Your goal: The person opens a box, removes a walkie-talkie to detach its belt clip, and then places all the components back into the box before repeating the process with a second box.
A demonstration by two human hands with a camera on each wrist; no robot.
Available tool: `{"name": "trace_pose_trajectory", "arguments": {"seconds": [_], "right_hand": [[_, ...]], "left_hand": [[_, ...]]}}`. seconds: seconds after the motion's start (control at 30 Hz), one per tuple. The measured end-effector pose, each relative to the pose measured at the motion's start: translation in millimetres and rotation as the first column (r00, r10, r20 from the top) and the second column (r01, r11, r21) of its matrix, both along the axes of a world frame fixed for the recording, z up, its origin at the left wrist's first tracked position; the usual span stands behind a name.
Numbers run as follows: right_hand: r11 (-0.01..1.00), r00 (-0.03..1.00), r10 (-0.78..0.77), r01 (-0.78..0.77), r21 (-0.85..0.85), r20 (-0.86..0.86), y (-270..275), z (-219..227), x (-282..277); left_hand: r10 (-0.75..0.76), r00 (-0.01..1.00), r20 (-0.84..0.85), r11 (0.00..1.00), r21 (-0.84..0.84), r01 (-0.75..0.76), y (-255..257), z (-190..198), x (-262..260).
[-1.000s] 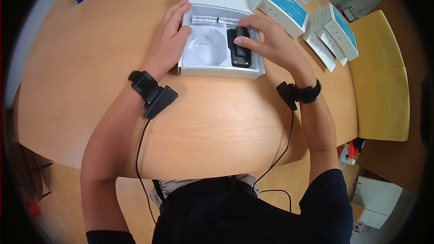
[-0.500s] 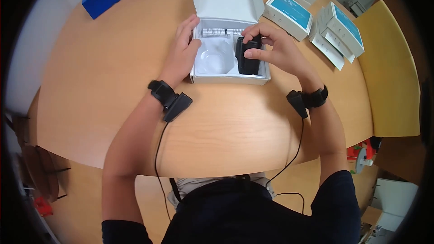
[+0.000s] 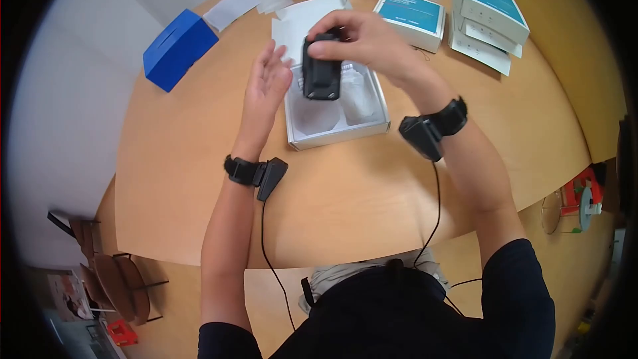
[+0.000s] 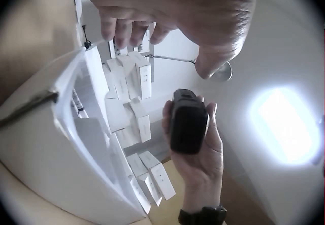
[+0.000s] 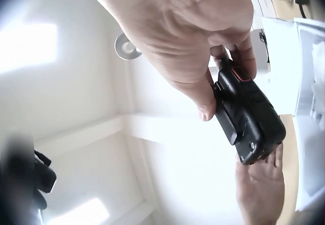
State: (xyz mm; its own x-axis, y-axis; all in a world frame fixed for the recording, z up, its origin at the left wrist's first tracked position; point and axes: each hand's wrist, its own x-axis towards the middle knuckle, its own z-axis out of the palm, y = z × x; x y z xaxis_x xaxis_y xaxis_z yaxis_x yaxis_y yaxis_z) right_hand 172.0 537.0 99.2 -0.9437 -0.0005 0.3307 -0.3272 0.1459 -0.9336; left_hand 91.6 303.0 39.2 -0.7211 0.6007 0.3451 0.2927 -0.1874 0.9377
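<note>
My right hand point(image 3: 372, 43) pinches a black handheld device point(image 3: 323, 80) near its top end, above the open white box point(image 3: 342, 137). In the right wrist view the device point(image 5: 254, 116) shows a clip along one side, a red-edged button and small metal contacts at one end. The moulded white insert point(image 3: 359, 103) in the box has hollows, and the lid point(image 3: 286, 30) is folded back. My left hand point(image 3: 266, 90) holds nothing; its fingers are extended beside the box's left wall, palm turned toward the device.
White and teal boxes point(image 3: 412, 13) stand behind the open box, with more stacked to the right point(image 3: 492, 6). A blue box point(image 3: 179, 50) and white sheets point(image 3: 231, 10) lie at the back left. Cables hang from both wrist cameras.
My right hand has lifted the black device out of the box's right hollow and moved it up and left. My left hand has let go of the box's side and turned its palm inward.
</note>
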Motion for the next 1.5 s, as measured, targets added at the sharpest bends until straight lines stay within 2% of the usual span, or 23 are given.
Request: {"name": "trace_pose_trajectory", "arguments": {"seconds": [0.07,0.13,0.17,0.2,0.27,0.3,0.4,0.5,0.53,0.6,0.67,0.77,0.87,1.17,1.27,1.5], "right_hand": [[1.0,0.999,0.016,-0.015,0.022,-0.034,-14,-3,-4],[0.997,0.995,0.061,-0.057,-0.051,0.077,-25,1,-1],[0.999,1.0,0.018,-0.018,0.042,0.01,-25,2,0],[0.999,0.999,-0.023,0.022,-0.032,-0.046,-25,1,-2],[0.978,0.984,-0.103,0.074,-0.195,-0.143,-27,-3,-9],[0.971,0.98,-0.14,0.108,-0.214,-0.141,-25,-4,-11],[0.942,0.957,-0.26,0.223,-0.249,-0.126,-8,2,-11],[0.987,0.986,-0.007,0.033,-0.16,0.165,-17,12,2],[0.99,0.985,-0.004,0.028,-0.139,0.173,-26,9,3],[0.995,0.981,-0.004,0.023,-0.1,0.195,-49,-3,2],[0.992,0.988,-0.047,0.063,-0.108,0.145,-58,-8,2],[0.991,0.991,-0.08,0.091,-0.096,0.107,-63,-12,2],[0.985,0.99,-0.107,0.117,-0.127,0.087,-66,-14,5],[0.979,0.979,-0.204,0.204,-0.022,0.009,-75,-20,4],[0.972,0.978,-0.207,0.205,0.116,0.006,-73,-22,4],[0.965,0.973,-0.23,0.232,0.125,-0.029,-76,-21,5]], "left_hand": [[-0.075,0.996,0.055,0.997,0.01,0.074,7,24,13],[-0.17,0.974,0.153,0.984,-0.022,0.175,19,40,24],[-0.161,0.968,0.192,0.987,0.008,0.163,24,44,26],[-0.175,0.951,0.256,0.985,0.057,0.165,26,45,24],[-0.192,0.906,0.377,0.978,0.149,0.145,30,48,20],[-0.228,0.882,0.412,0.958,0.255,0.129,33,54,20],[-0.328,0.723,0.608,0.832,0.548,-0.083,38,58,0],[-0.356,0.691,0.629,0.767,0.619,-0.168,38,63,-10],[-0.365,0.682,0.634,0.752,0.633,-0.186,40,64,-11],[-0.293,0.734,0.613,0.777,0.6,-0.19,44,64,-6],[-0.207,0.776,0.596,0.799,0.561,-0.217,47,65,2],[-0.178,0.787,0.591,0.838,0.51,-0.194,45,58,2],[-0.128,0.82,0.558,0.8,0.547,-0.247,51,63,11],[-0.077,0.803,0.591,0.79,0.528,-0.312,54,61,16],[-0.082,0.752,0.654,0.803,0.49,-0.339,53,55,12],[-0.067,0.755,0.652,0.817,0.47,-0.334,54,57,15]]}}
